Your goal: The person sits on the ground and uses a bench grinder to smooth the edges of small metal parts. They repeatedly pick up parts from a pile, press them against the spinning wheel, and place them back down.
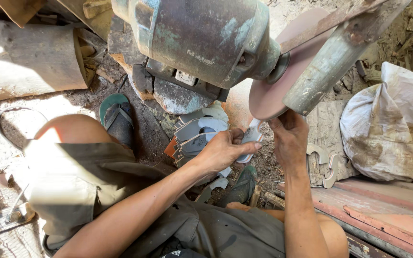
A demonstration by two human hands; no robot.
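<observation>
Both hands hold one flat pale grey hook-shaped piece point(251, 138) up against the lower edge of a pinkish grinding disc point(269, 98). My left hand point(223, 150) grips the piece from the left, thumb on its face. My right hand point(290, 136) pinches its right end just under the disc. The disc sits on the shaft of a worn teal-grey motor point(201, 40).
A stack of similar grey cut pieces point(198, 134) lies on the ground under the motor. Two more hooked pieces point(325, 162) rest on a board at right, beside a dirty white sack point(390, 126). A green sandal point(115, 117) is at left, a rusty rail point(388, 215) at lower right.
</observation>
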